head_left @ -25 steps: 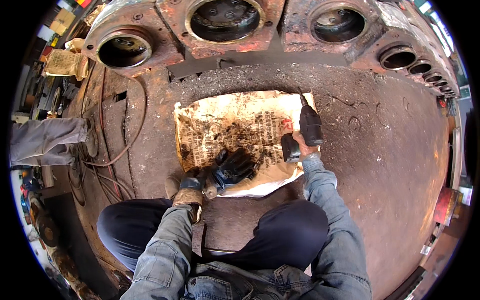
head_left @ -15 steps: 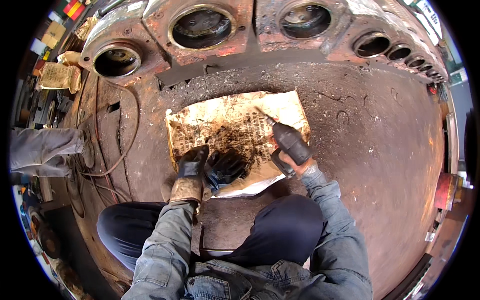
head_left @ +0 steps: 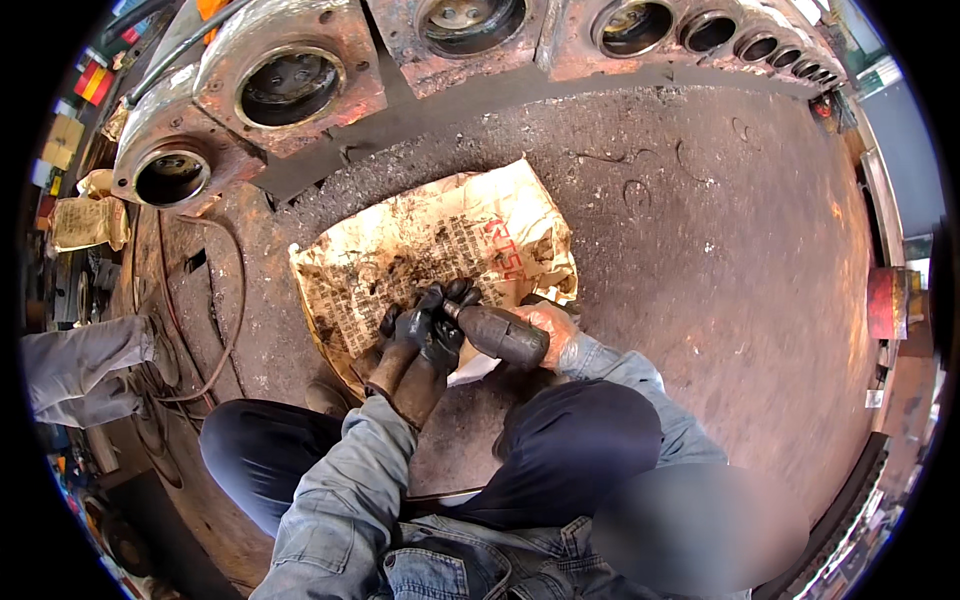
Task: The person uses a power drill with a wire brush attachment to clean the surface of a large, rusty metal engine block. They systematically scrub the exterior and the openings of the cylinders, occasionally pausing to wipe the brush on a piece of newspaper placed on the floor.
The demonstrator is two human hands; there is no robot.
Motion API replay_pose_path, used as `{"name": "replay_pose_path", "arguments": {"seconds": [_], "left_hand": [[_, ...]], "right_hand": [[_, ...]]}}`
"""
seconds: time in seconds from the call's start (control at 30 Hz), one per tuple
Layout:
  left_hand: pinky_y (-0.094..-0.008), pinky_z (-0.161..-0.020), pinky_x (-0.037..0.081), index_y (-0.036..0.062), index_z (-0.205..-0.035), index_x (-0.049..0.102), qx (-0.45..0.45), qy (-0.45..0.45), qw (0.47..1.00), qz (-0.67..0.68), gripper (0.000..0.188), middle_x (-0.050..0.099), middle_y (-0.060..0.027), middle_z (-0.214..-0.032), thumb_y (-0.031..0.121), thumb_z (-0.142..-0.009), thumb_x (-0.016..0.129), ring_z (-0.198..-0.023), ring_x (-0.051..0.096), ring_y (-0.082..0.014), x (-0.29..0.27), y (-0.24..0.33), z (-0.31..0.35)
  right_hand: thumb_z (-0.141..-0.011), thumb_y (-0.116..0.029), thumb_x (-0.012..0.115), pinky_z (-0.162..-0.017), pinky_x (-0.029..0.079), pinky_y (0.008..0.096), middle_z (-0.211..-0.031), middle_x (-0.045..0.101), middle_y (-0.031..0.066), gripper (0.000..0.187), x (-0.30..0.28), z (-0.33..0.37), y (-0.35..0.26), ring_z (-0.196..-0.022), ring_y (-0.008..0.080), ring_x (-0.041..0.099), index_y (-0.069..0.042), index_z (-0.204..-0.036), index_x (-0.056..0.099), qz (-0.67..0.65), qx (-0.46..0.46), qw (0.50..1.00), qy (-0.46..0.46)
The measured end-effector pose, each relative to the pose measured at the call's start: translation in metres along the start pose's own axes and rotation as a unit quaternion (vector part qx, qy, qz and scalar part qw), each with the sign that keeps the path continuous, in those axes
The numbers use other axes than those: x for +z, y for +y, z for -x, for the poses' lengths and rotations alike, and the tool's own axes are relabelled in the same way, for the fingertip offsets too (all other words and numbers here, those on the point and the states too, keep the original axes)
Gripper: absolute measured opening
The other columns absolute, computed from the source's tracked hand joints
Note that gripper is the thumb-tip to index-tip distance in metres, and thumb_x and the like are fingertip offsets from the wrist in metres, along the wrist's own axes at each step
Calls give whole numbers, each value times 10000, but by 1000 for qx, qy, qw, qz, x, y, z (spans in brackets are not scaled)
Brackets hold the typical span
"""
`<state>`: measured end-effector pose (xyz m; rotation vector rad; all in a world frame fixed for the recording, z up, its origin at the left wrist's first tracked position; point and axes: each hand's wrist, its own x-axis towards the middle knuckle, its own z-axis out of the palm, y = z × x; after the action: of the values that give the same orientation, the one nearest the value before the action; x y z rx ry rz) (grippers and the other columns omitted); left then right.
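Note:
My right hand, in a thin, see-through covering, grips a dark cordless drill by its handle. The drill lies nearly level, its nose turned to the left. At that nose my left hand, in a black glove with a brown cuff, is closed; the bit is hidden among its fingers. Black glove fingers show just beyond; whether they belong to a loose glove I cannot tell. Beneath both hands a creased, oil-stained brown paper bag lies on the floor.
Rusty metal blocks with round bores curve across the far side. Hoses lie at the left, beside another person's grey trouser leg. Thin curved wires are scattered on the dark floor. A blurred patch covers the lower right.
The drill has swung from pointing up and away to pointing left, and has come down to my left hand. My left hand has moved right and closed at its nose. The view has shifted.

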<state>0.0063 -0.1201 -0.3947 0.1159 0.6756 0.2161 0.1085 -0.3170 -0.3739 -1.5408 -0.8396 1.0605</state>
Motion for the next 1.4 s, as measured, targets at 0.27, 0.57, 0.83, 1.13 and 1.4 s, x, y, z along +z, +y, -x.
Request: {"name": "replay_pose_path", "arguments": {"seconds": [0.27,0.57,0.83,1.13,1.4], "left_hand": [[-395,-647,463,92,-924,575,73,95,991,-64,180,537,-61,-797,227,-871,684,-689,502,-222,-102,71,-46],[-356,-617,485,80,-1035,654,147,233,909,-312,287,656,-75,-867,241,-822,760,-712,586,-187,-127,83,-61],[-334,-587,499,53,-1054,717,57,253,831,-492,262,712,-73,-850,186,-829,744,-675,628,-160,-28,55,-62],[-357,-657,529,48,-926,724,100,103,647,-749,211,714,-89,-824,244,-849,718,-718,653,-213,-23,46,-92],[-355,-724,531,48,-949,710,136,28,410,-902,175,699,-85,-815,206,-874,694,-749,652,-236,-34,16,-138]], "right_hand": [[-957,-139,614,-953,545,378,-1330,585,123,457,-6,4,72,-1162,236,612,-59,-1391,492,-549,-33,830,88],[-1011,-199,473,-1104,433,420,-1514,429,93,523,11,-45,174,-1363,270,453,-101,-1510,351,-676,-185,700,137],[-1012,-199,471,-1085,448,420,-1481,456,99,500,47,-15,191,-1328,273,478,-85,-1490,373,-725,41,664,177],[-1014,-199,469,-1064,466,421,-1444,487,105,477,42,-16,186,-1289,276,508,-67,-1466,397,-722,62,664,184],[-1015,-200,467,-1045,482,422,-1411,514,110,457,43,-9,191,-1255,279,533,-51,-1445,419,-723,71,657,199]]}}
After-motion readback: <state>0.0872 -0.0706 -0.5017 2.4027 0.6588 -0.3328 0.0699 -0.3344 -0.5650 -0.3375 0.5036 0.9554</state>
